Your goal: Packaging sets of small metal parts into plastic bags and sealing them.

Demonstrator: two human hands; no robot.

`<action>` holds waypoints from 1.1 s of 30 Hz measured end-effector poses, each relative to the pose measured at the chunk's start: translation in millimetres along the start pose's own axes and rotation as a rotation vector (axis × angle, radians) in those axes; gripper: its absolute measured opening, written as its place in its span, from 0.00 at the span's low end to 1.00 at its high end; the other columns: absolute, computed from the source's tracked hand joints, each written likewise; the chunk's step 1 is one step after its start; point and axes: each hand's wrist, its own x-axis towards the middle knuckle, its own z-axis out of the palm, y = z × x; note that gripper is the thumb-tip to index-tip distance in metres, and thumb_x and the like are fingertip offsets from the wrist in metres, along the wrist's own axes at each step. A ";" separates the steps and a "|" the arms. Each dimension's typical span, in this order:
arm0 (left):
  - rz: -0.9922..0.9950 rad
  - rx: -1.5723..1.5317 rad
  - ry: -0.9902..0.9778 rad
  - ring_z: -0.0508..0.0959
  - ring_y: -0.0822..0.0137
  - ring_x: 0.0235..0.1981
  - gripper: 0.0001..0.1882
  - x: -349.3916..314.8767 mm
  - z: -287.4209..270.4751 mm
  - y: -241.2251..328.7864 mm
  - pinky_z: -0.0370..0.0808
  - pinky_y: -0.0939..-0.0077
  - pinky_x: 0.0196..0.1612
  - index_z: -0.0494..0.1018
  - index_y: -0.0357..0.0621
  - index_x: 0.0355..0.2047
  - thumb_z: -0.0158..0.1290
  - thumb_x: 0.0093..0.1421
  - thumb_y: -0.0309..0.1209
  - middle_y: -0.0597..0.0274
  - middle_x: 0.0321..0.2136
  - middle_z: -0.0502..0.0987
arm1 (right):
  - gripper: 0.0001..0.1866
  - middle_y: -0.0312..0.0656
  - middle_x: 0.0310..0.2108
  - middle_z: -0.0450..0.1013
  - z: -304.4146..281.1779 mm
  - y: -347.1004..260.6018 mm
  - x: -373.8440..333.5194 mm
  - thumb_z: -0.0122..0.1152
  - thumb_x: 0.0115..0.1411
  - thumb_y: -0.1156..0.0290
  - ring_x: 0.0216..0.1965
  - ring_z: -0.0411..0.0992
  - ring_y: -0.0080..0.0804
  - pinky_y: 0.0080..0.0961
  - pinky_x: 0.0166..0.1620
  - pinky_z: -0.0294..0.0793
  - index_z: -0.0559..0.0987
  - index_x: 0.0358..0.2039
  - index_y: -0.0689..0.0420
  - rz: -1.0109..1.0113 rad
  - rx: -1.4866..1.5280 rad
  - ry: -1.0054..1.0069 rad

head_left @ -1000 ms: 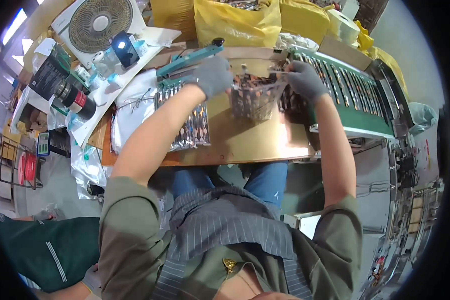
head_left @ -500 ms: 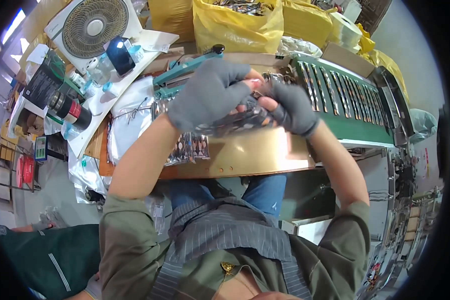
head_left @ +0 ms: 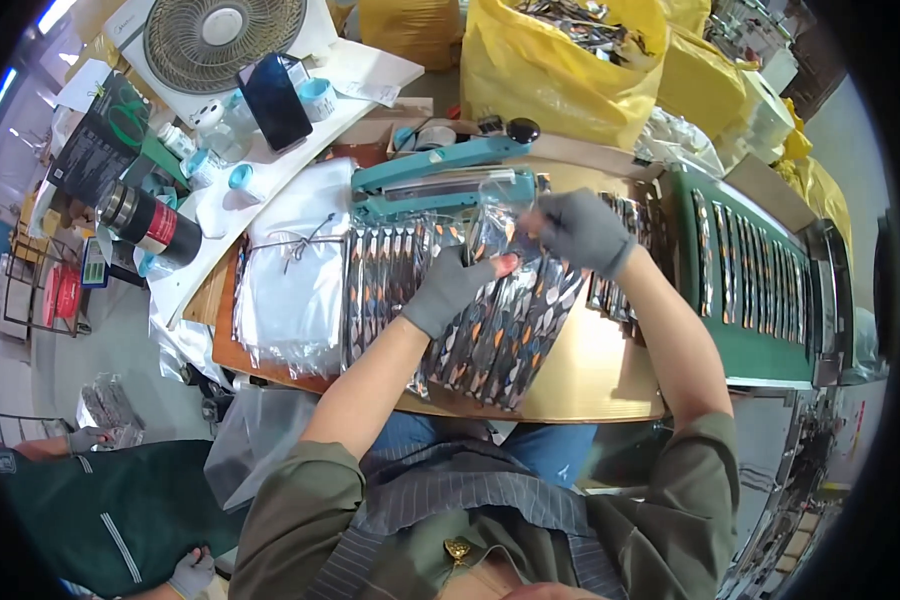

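At frame centre, a fanned stack of patterned foil packets [head_left: 500, 335] lies on the wooden table [head_left: 610, 380]. Left hand [head_left: 450, 290] pinches its upper edge; right hand [head_left: 582, 230], closed, grips a clear bag [head_left: 502, 205] just above.

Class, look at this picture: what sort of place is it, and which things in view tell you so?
Probably a small packing workshop. Rows of filled patterned packets lie on the bench, a teal heat sealer stands behind them, a green conveyor belt carries more packets, and yellow sacks hold stock.
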 end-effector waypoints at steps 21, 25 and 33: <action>-0.376 -0.307 0.325 0.72 0.71 0.38 0.28 73.9 -18.8 -40.4 0.66 0.77 0.42 0.75 0.37 0.41 0.62 0.47 0.46 0.62 0.38 0.75 | 0.10 0.47 0.30 0.73 33.1 118.2 94.0 0.50 0.55 0.63 0.31 0.72 0.49 0.44 0.33 0.71 0.73 0.27 0.56 0.404 -0.516 0.639; -0.324 -0.306 0.343 0.73 0.75 0.35 0.22 71.7 -14.6 -33.1 0.67 0.80 0.39 0.77 0.38 0.38 0.61 0.50 0.43 0.65 0.34 0.77 | 0.10 0.46 0.29 0.73 33.5 125.2 96.9 0.51 0.54 0.62 0.30 0.72 0.49 0.45 0.32 0.71 0.73 0.27 0.56 0.400 -0.518 0.623; -0.380 -0.153 0.386 0.73 0.71 0.41 0.25 71.3 -10.5 -26.8 0.65 0.78 0.46 0.77 0.37 0.41 0.61 0.49 0.44 0.61 0.41 0.76 | 0.10 0.46 0.31 0.73 36.9 121.7 92.5 0.51 0.54 0.61 0.31 0.73 0.49 0.44 0.33 0.71 0.72 0.26 0.54 0.459 -0.413 0.677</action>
